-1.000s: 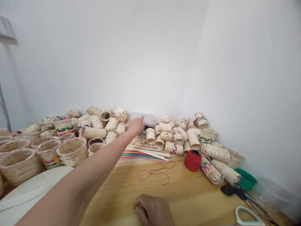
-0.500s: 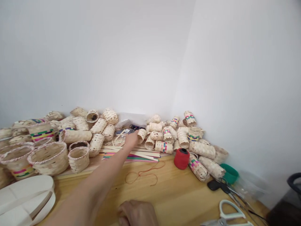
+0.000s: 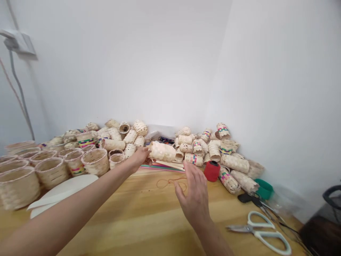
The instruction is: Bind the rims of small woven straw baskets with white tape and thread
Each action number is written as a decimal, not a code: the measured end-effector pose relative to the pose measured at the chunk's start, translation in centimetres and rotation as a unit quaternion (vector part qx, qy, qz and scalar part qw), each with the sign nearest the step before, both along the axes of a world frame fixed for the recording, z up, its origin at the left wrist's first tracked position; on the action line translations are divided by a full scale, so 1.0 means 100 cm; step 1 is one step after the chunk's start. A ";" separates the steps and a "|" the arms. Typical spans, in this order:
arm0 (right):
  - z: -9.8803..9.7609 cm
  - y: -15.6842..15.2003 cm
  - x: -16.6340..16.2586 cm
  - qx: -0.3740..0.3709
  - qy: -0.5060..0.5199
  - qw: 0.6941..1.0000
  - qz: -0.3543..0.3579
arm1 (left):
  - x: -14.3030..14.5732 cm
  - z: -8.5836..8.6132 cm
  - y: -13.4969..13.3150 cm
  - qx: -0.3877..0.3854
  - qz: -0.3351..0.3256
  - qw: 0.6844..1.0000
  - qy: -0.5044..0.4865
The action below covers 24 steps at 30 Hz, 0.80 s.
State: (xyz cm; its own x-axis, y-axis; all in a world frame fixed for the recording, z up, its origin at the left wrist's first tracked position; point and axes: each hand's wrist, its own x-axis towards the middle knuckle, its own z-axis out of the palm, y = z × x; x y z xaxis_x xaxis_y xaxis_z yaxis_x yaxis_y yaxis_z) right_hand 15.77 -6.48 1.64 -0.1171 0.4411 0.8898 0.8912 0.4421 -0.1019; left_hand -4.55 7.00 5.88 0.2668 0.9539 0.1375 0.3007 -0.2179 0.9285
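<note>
Centre frame, your left hand (image 3: pixel 138 158) grips a woven bamboo cylinder (image 3: pixel 162 151) just beside round woven baskets (image 3: pixel 95 161); your right hand (image 3: pixel 193 193) hovers over the worktop (image 3: pixel 128 213), fingers (image 3: pixel 188 171) spread open.

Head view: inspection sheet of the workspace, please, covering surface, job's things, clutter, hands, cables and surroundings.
Surface: wooden table, thin red string lying on it.
Job's things: woven tube held up in the left hand.
Clutter: tube pile in the wall corner, baskets at left, coloured strips, red spool, white scissors, black scissors.
Hands: left hand grips the tube; right hand open, fingers spread, touching nothing visible.
Cables: grey cable down the wall.
Surroundings: white walls.
</note>
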 end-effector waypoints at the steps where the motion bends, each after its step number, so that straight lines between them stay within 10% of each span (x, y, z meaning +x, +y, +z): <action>1: 0.000 0.000 -0.001 -0.007 -0.011 1.000 0.011 | -0.001 -0.005 -0.013 -0.013 -0.004 1.000 -0.008; 12: -0.023 0.011 -0.004 -0.125 -0.027 0.990 0.062 | 0.006 -0.019 -0.115 -0.105 -0.097 0.981 -0.132; 24: -0.030 0.019 -0.001 -0.157 0.122 0.977 0.078 | -0.001 -0.058 -0.130 -0.257 -0.069 0.927 -0.264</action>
State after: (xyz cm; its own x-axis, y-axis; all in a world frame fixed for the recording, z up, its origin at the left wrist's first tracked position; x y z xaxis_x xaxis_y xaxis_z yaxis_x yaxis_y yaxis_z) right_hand 15.69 -4.63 -1.32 -0.0064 0.6907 0.7231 0.7476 0.4836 -0.4553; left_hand -4.61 -5.99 0.03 0.4153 0.8918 -0.1794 -0.2241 0.2914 0.9300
